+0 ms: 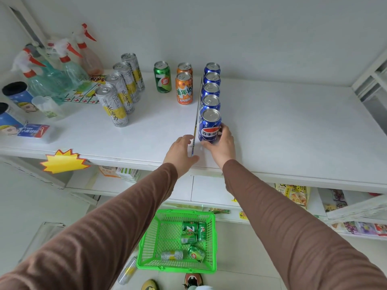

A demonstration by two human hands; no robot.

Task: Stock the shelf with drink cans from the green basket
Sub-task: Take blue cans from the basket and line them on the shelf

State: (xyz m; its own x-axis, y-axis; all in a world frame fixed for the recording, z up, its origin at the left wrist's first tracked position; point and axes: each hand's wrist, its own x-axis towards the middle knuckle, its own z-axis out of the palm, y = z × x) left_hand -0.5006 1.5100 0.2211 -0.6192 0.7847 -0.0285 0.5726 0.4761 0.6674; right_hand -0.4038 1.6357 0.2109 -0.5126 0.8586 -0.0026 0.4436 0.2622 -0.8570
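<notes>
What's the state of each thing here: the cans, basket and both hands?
Front blue can: upright, gripped by right hand.
Left hand: fingers relaxed, at the clear divider.
Green basket: on the floor, five cans lying inside.
Green can: upright on the shelf.

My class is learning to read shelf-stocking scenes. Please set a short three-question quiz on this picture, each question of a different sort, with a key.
1. True or false: the right hand grips the front blue can.
2. How many orange cans stand on the shelf? A) one B) two C) four
3. Fill in: the cans left in the green basket are mostly ____ in colour.

Key
1. True; its fingers curl round the can.
2. B.
3. Green; one silver and yellow can lies among them. The left hand touches the divider.
</notes>
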